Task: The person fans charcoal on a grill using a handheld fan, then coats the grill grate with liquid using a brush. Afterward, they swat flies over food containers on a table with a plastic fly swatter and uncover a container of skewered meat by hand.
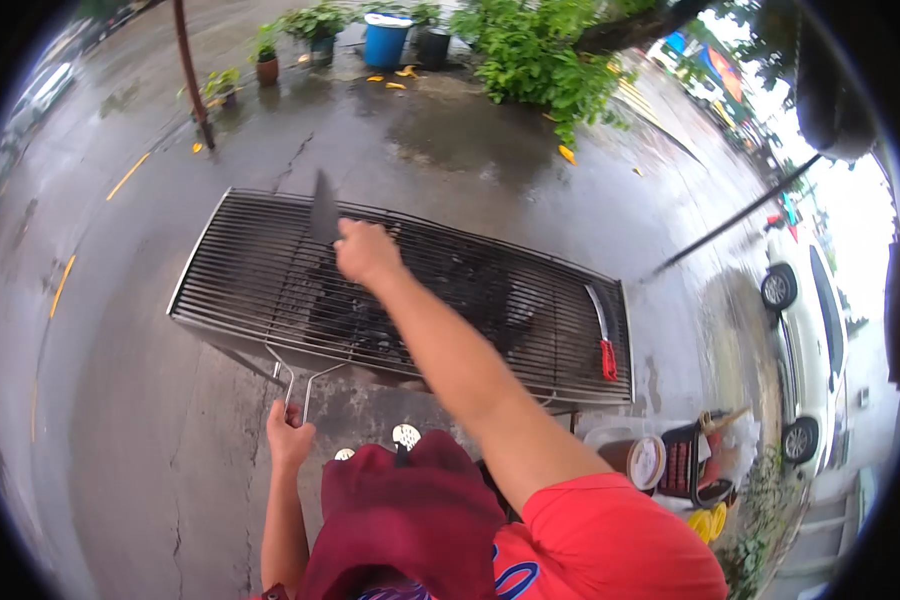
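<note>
Closed around the handle of a wide dark blade (324,210), my right hand (367,252) is over the upper left part of a metal grill grate (240,250). The blade points up and away from me. My left hand (290,434) grips a wire handle (288,385) at the grate's near left edge. Dark charcoal (450,290) shows under the bars, partly hidden by my right arm. Tongs with a red grip (608,358) lie on the right end of the grate.
A tub (646,462) and a black basket (682,462) stand at the lower right. Potted plants and a blue bucket (386,40) line the far side. A metal pole (740,214) slants at right, near a parked white car (810,345).
</note>
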Motion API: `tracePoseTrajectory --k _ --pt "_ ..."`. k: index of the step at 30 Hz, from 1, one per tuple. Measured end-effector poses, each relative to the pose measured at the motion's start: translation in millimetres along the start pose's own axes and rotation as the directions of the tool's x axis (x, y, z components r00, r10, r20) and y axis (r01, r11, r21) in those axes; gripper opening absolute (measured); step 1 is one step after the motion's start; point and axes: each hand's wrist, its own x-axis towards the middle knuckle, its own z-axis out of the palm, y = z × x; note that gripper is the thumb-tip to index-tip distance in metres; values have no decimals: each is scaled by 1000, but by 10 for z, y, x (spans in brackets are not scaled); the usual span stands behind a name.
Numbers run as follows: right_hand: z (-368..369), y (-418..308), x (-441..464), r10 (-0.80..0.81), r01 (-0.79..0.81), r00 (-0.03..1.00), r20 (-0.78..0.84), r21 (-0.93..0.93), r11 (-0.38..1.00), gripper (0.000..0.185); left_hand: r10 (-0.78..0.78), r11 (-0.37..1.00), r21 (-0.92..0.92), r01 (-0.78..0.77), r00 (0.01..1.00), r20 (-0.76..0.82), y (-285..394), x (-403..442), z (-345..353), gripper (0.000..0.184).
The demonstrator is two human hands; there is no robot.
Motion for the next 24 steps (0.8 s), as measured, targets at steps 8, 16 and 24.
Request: tracePoseTrajectory --k 8,16,24 --pt "-616 1254 -2079 150 -298 813 -563 -181 937 40 21 998 -64 -16 997 75 -144 23 -24 23" --pt "-1023 2445 -3405 503 -710 699 -508 -407 575 44 95 994 -59 -90 991 98 -137 37 -11 25" --pt "-1053 2506 -3419 531 -713 681 -504 -293 637 46 144 986 -98 -135 985 96 -215 73 -25 25"
